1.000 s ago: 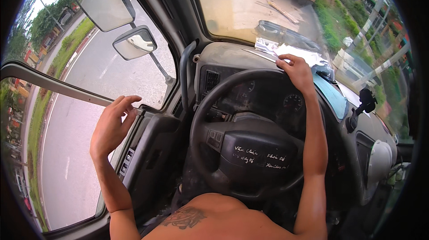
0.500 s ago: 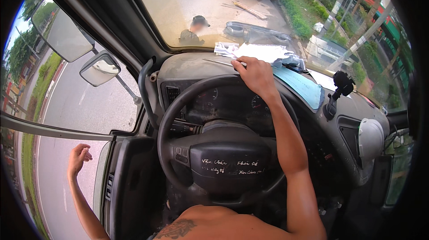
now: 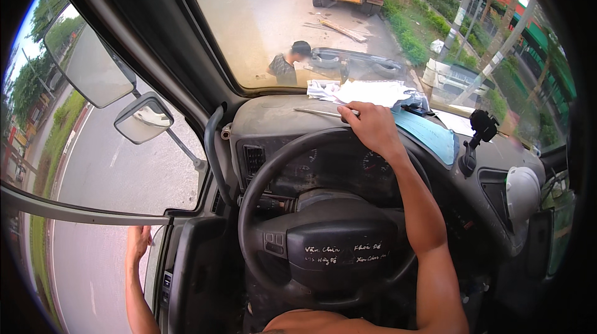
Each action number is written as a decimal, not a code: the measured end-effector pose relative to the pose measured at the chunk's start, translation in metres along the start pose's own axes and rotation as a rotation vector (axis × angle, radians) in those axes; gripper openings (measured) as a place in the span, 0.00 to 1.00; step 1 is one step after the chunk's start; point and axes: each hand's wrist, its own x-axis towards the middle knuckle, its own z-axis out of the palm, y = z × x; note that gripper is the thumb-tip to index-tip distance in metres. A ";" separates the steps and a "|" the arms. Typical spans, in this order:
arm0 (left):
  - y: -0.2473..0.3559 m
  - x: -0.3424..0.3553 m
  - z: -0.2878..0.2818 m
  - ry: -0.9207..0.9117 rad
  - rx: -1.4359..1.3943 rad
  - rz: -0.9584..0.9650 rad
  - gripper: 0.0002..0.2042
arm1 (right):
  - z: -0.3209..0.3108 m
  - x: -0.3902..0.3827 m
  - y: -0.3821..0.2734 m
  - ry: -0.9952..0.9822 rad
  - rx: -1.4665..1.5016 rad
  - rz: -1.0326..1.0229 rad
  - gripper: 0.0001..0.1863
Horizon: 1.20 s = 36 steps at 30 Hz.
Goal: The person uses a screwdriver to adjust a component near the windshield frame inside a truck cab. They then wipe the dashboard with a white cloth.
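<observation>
Since the earlier frame, the left hand (image 3: 138,244) has moved closer to the window frame (image 3: 87,210); whether its grip is clenched or released, I cannot tell. The right hand (image 3: 375,128) grasps one slender pointed tool (image 3: 318,111) over the dashboard (image 3: 267,116), near the steering wheel's (image 3: 339,231) upper rim. Already in hand, the tool is not yet set down. Counted: one paper heap (image 3: 373,93), one blue sheet (image 3: 429,137), one white helmet (image 3: 523,192), two mirrors (image 3: 90,64).
</observation>
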 end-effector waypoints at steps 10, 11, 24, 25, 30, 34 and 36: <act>0.021 -0.024 0.003 -0.152 0.045 0.033 0.11 | 0.003 0.008 -0.019 -0.038 -0.067 0.011 0.20; 0.008 -0.029 0.002 -0.111 0.172 0.154 0.12 | 0.007 0.008 -0.029 -0.069 -0.039 0.004 0.20; 0.013 -0.029 0.002 -0.171 0.120 0.176 0.15 | 0.019 0.014 0.037 -0.081 0.030 0.027 0.25; 0.014 -0.028 0.003 -0.173 0.111 0.164 0.15 | 0.019 0.015 0.039 -0.077 0.050 0.036 0.25; 0.015 -0.024 0.003 -0.198 0.127 0.151 0.16 | 0.017 0.017 0.042 -0.120 0.068 0.046 0.26; 0.014 -0.023 0.001 -0.197 0.129 0.147 0.17 | 0.016 0.017 0.043 -0.103 0.036 0.058 0.26; 0.015 -0.023 0.002 -0.199 0.131 0.143 0.17 | 0.018 0.017 0.052 -0.103 0.076 0.030 0.26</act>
